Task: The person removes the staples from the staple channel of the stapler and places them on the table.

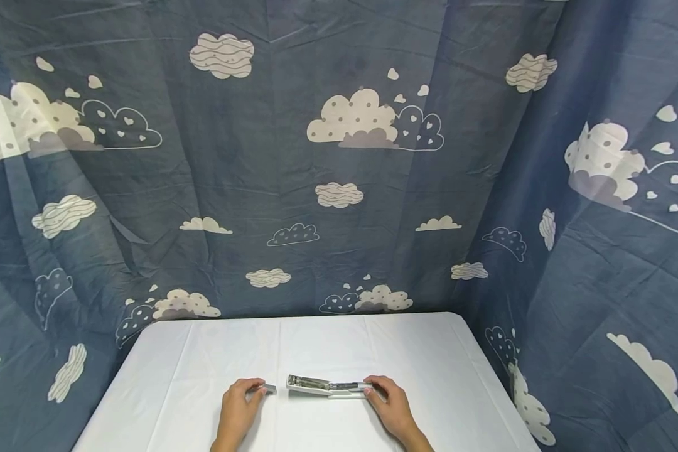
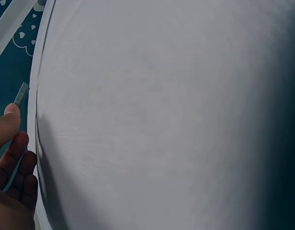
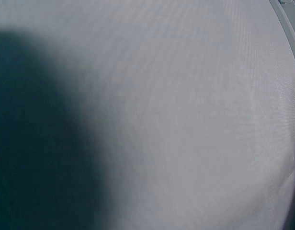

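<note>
My left hand [image 1: 240, 405] pinches a short grey strip of staples [image 1: 270, 388] between thumb and fingertips. In the left wrist view the strip [image 2: 22, 94] sticks out past the thumb, with the other fingers loosely bent below. To the right of it, across a small gap, lies a white stapler [image 1: 311, 390] with its top swung open and the metal inside showing. The fingers and thumb of my right hand [image 1: 390, 405] grip the stapler's right end and cover that end. The right wrist view shows mostly white cloth, with the right hand's grip out of sight.
Both hands are over a white-covered table [image 1: 203, 351]. Behind it and along its sides hangs a dark blue curtain [image 1: 294, 176] printed with pale clouds. The table's far edge runs close to the curtain.
</note>
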`<state>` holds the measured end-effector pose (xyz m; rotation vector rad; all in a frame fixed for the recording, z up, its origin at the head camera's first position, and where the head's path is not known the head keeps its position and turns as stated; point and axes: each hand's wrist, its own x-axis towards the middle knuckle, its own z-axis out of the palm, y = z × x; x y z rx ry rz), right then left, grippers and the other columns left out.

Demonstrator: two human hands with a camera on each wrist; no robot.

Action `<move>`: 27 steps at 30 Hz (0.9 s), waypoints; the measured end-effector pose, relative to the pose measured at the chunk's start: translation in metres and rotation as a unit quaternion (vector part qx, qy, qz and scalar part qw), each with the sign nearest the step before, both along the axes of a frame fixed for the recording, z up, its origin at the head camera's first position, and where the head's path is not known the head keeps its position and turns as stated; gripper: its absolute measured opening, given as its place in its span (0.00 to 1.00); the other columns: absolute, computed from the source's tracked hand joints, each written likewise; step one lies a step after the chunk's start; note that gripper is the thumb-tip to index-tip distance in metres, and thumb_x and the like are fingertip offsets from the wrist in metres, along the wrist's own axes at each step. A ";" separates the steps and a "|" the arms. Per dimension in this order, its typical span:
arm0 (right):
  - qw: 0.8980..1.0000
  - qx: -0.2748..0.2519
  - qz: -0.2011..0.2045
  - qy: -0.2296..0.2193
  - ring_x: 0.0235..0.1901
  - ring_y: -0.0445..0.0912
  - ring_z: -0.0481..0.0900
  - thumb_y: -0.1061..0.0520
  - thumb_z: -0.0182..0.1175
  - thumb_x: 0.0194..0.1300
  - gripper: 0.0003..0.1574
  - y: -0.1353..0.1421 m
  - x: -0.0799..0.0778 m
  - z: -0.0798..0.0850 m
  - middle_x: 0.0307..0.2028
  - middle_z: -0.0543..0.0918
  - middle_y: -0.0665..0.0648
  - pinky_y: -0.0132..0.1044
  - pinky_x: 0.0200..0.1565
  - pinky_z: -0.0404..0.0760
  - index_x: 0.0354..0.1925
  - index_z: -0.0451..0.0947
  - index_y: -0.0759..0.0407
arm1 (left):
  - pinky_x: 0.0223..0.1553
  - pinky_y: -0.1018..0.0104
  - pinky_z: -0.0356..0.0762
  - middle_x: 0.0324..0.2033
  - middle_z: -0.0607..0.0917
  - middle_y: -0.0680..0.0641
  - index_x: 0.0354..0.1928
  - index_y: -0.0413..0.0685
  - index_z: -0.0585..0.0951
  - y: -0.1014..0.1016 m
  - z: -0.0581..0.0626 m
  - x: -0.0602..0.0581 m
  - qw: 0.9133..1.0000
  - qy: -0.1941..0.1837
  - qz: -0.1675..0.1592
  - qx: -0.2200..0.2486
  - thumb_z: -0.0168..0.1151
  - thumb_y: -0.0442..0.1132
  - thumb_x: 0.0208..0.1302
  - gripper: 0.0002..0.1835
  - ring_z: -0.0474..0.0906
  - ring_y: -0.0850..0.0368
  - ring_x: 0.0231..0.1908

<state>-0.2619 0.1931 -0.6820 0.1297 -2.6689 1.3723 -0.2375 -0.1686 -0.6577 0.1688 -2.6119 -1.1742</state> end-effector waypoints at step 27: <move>0.999 0.010 0.000 0.032 0.58 0.52 0.83 0.48 0.67 0.69 0.10 -0.002 0.002 -0.001 0.48 0.88 0.45 0.56 0.67 0.76 0.48 0.85 0.44 | 0.52 0.47 0.83 0.36 0.86 0.50 0.38 0.46 0.88 -0.004 0.003 0.001 0.997 -0.022 -0.018 -0.067 0.75 0.34 0.58 0.07 0.82 0.49 0.42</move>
